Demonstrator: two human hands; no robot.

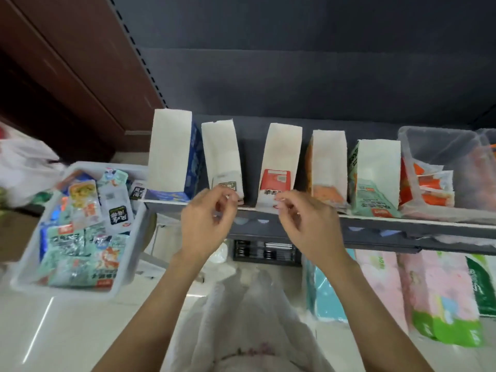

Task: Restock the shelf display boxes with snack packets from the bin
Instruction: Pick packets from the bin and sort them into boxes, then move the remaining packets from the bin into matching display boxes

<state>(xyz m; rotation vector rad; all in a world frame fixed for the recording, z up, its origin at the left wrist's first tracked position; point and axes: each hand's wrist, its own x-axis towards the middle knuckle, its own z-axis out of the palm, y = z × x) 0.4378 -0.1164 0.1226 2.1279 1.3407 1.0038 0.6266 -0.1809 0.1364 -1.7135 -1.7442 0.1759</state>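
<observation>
Both hands at shelf [375,219] front edge, each by one display box. Left hand [208,224] at second box from left [222,157], fingers curled; packet in grip or not: cannot tell, blur. Right hand [306,226] at red-label box [279,162], fingers pinched near its front packet; hold also unclear. Bin [77,232] left of shelf, heaped with mixed snack packets [118,205]. Judgement: match packet print to box label, stand packets upright, label toward front, push row back, keep box square to shelf edge.
</observation>
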